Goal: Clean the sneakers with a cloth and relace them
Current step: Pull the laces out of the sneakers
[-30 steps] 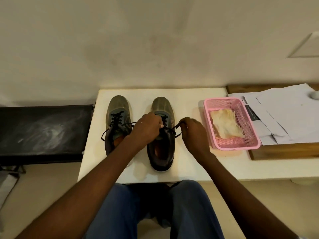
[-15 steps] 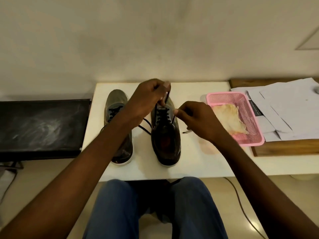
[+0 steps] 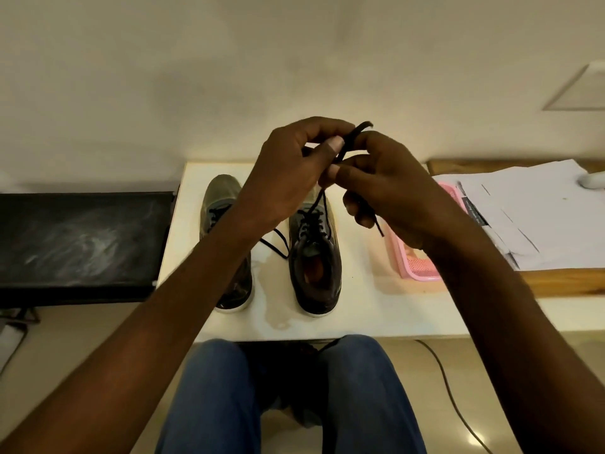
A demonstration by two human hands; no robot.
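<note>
My left fingers (image 3: pixel 334 147) are pinching a black lace (image 3: pixel 319 199) between thumb and forefinger, and my right fingers (image 3: pixel 337 172) are pinching the same lace just beside them, so my left hand (image 3: pixel 291 172) and right hand (image 3: pixel 396 188) are touching above the surface. A short end of the lace is sticking up past my knuckles, and another end is dangling below my right palm, over the pink basket (image 3: pixel 415 267).

From the pinch the lace is running down to the right sneaker (image 3: pixel 316 257), which is standing on its sole on the white surface (image 3: pixel 360 309). Its long axis is running near to far, with the toe pointing to the far wall and the open heel facing me. A slack loop of lace is lying on the surface between the two shoes. The left sneaker (image 3: pixel 222 198) is sitting parallel, just to the left, toe also pointing away.

My left forearm is covering much of the left sneaker, and my hands are hiding the toe of the right one. My right wrist is blocking most of the basket, so I cannot tell what is lying in it.

The heels are sitting near the surface's near edge, with bare room to the right of the right sneaker. Papers (image 3: pixel 530 217) are lying farther right on a wooden board, cut off by the frame. A dark bench (image 3: pixel 82 244) is standing beside the left edge.
</note>
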